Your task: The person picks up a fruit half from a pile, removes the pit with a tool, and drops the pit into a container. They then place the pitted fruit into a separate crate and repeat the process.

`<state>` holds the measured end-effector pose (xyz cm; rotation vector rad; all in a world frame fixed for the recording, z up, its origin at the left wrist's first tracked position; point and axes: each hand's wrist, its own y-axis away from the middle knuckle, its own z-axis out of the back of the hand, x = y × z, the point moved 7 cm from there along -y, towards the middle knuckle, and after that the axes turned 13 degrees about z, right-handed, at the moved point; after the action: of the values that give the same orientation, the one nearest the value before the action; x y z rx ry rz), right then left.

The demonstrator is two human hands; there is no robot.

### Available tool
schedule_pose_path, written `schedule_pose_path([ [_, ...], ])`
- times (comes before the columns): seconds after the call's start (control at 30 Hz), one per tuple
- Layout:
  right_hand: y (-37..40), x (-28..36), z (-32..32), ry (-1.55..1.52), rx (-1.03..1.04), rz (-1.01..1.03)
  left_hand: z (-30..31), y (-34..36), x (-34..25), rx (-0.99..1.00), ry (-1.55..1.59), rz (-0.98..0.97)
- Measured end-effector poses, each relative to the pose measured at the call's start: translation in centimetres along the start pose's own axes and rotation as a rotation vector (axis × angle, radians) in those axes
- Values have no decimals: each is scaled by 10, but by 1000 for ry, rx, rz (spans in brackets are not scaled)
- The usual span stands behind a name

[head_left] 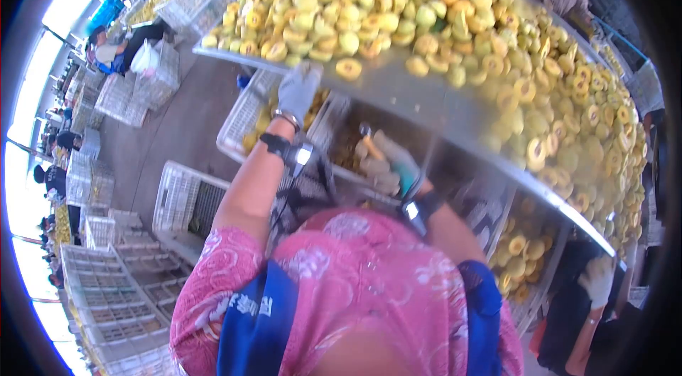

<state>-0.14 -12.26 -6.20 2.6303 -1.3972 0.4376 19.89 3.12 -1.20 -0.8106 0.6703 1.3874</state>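
Observation:
My left hand (300, 92), in a pale glove, reaches to the near edge of the metal table (419, 102). Its fingers stretch forward close to the halved yellow fruit (349, 69), and I see nothing held in them. Lower down, my right hand (389, 165), in a pale glove with a green patch, is closed around a small coring tool (371, 147). The tool has an orange-brown handle and a shiny metal head pointing up. Below this hand is a crate (324, 127) with brownish bits inside. Many fruit halves are heaped across the table.
A white crate with fruit (233, 127) stands left of my left hand. Another white crate (170, 198) sits on the floor. Stacked crates (106, 291) fill the lower left. Fruit halves (517, 244) lie under the table at right. A co-worker's gloved hand (598, 280) is at the right edge.

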Motion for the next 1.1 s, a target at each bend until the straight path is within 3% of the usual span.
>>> schedule_pose_path([
  [0.03, -1, 1, -2, 27, -29, -24, -15, -17, 10, -64, -229, -68],
  [0.07, -5, 5, 3, 225, -95, 90, -30, -27, 16, -112, -448, -127],
  [0.13, -5, 4, -4, 91, -50, 22, -52, -32, -11, 30, -735, -35],
  [0.17, -6, 4, 0, 88, -57, 21, -71, -46, 0, 66, -772, -41],
  [0.2, -5, 5, -5, 15, -10, 8, -76, -41, -15, 272, -766, 117],
  [0.27, -6, 5, 4, -32, -23, 37, -84, -41, -30, 278, -698, 163],
  [0.43, -4, 9, 23, 237, -75, 76, -98, -35, -37, 199, -401, -119],
  [0.5, 4, 21, 16, 478, -246, 114, -94, -30, -42, 141, -185, -181],
  [0.53, 7, 29, 13, 635, -342, 138, -96, -35, -32, 164, -14, -87],
  [0.57, 5, 35, 10, 687, -385, 211, -113, -45, -3, 202, 596, 68],
  [0.6, 2, 41, 10, 739, -428, 277, -112, -29, -9, 312, 965, 319],
  [0.63, -8, 50, 22, 872, -395, 389, -102, -1, -28, 418, 1296, 406],
  [0.73, -4, 64, -2, 1063, -460, 377, -113, 27, -41, 701, 1710, 553],
  [0.83, -3, 76, -25, 1255, -556, 357, -117, 49, -46, 868, 1715, 506],
  [0.9, -7, 80, -24, 1352, -528, 461, -112, 61, -53, 908, 1656, 422],
  [0.97, -16, 84, -22, 1453, -477, 517, -110, 65, -50, 852, 1673, 445],
  [1.07, -10, 76, -24, 1358, -591, 344, -110, 68, -42, 699, 1572, 412],
  [1.1, -10, 77, -27, 1414, -572, 409, -109, 70, -40, 690, 1540, 412],
])
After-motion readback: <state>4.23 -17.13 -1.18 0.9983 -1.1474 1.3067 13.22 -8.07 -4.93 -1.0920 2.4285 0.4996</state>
